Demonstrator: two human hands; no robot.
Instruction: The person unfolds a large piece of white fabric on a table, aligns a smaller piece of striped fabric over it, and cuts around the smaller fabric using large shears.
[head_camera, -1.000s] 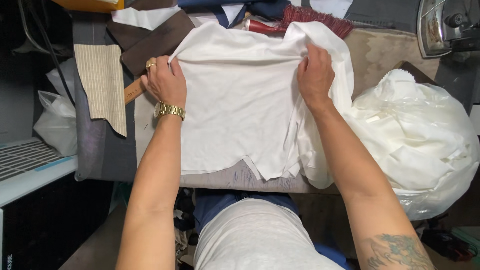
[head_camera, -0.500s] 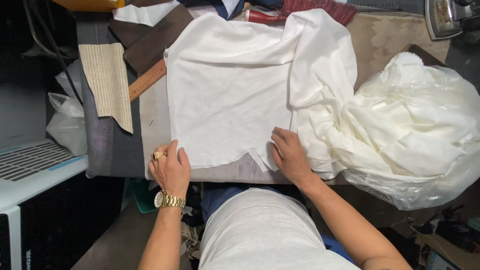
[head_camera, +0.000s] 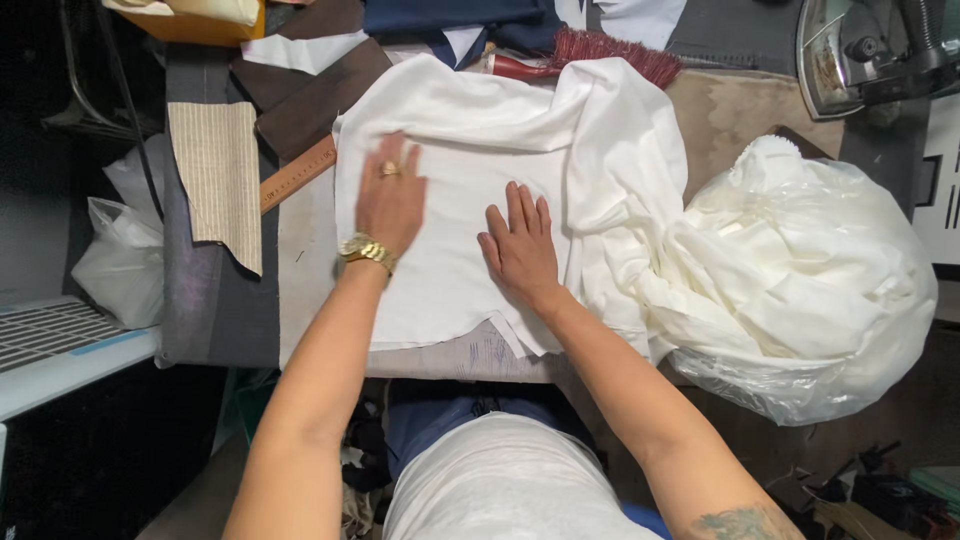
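A white piece of cloth (head_camera: 470, 140) lies spread flat on the padded work table (head_camera: 300, 250). My left hand (head_camera: 390, 195), with a gold ring and gold watch, presses flat on its left part. My right hand (head_camera: 520, 245) rests flat, fingers apart, on the middle of the cloth. Neither hand grips anything. The cloth's right side bunches into folds (head_camera: 620, 170) toward a large clear plastic bag of white fabric (head_camera: 800, 280).
A wooden ruler (head_camera: 298, 172) pokes out from under the cloth at left, beside a beige striped swatch (head_camera: 215, 175) and brown pieces (head_camera: 310, 85). A red-bristled brush (head_camera: 600, 48) lies at the back. An iron (head_camera: 860, 50) sits at the far right. White plastic bags (head_camera: 115, 250) hang at left.
Both hands have slid from the cloth's near edge up onto its middle, pressing flat. One second ago they were at its far corners.
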